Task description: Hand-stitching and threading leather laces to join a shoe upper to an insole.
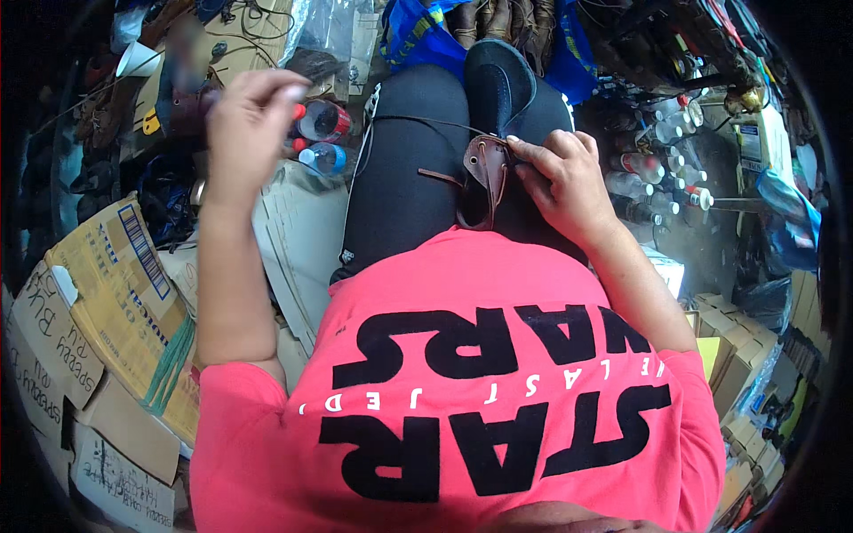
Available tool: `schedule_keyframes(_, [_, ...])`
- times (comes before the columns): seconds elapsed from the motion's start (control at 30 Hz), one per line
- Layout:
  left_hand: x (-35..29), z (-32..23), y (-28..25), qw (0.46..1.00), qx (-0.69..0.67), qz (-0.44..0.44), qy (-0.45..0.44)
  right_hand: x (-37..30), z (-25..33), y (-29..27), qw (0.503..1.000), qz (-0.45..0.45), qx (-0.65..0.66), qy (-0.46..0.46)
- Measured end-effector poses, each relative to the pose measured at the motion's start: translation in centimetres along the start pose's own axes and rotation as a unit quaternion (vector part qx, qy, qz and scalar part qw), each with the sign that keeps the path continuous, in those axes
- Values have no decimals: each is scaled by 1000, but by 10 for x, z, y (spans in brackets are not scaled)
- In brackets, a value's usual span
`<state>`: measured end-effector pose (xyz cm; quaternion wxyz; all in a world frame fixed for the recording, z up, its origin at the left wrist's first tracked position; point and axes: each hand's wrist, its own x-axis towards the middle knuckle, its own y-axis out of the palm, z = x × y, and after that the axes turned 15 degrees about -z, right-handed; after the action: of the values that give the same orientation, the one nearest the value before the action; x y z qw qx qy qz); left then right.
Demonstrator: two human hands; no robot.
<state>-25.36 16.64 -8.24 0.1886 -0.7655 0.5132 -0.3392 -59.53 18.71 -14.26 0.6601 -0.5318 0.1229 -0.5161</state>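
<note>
On my lap lies a brown leather shoe piece (485, 164) with eyelets and an open loop at its near end. It adjoins a dark, sole-shaped part (498, 84) between my knees. My right hand (560, 178) pinches the brown piece's right edge between thumb and fingers. A thin dark cord (418, 119) runs left from the piece across my thigh; its far end cannot be followed. A short brown strap (440, 177) sticks out to the left. My left hand (253, 120) is raised away at the left, slightly blurred, fingertips together; whatever they hold is too small to make out.
Bottles with red and blue caps (324, 138) stand beyond my left knee. Several plastic bottles (657, 169) crowd the right. Cardboard boxes (115, 293) are stacked at the left, more (733, 355) at the right. A blue bag (426, 35) with brown leather pieces lies ahead.
</note>
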Motion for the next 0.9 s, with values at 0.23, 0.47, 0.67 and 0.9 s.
schedule_keyframes(0.23, [-56,-29,64,968,33,144,202,-3,-2,5,1000,-23,11,-6])
schedule_keyframes(0.47, [-44,-20,101,972,-118,130,159,9,-24,0,996,30,83,25])
schedule_keyframes(0.67, [-38,-17,108,961,-86,162,209,27,-37,-6,985,95,132,52])
schedule_keyframes(0.9, [-38,-17,109,960,-70,171,209,32,-39,-4,981,105,150,62])
